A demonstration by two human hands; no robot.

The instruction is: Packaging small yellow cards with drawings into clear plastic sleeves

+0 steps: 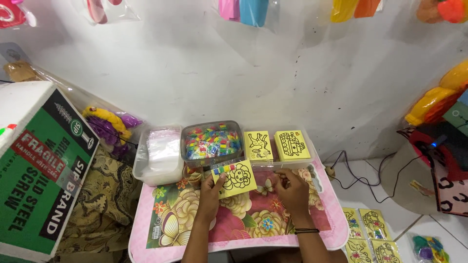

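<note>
We hold a square yellow card printed with a black cartoon outline (236,178) in our left hand (213,194), fingers pinched shut on its lower left corner, so that it tilts just above the pink floral-patterned low table (243,219). A row of small coloured sachets sits along the card's top edge. Our right hand (291,190) rests on the table just to the right of the card, fingers curled towards the tabletop; we cannot tell whether it grips anything.

At the back of the table stand a clear plastic tub of mixed coloured pieces (212,141), a white tub of clear plastic bags (160,153) to its left, and two stacks of yellow outline cards (277,145) to its right. A green and white cardboard box (39,170) stands well to the left. More packed yellow cards (366,234) lie on the floor to the right.
</note>
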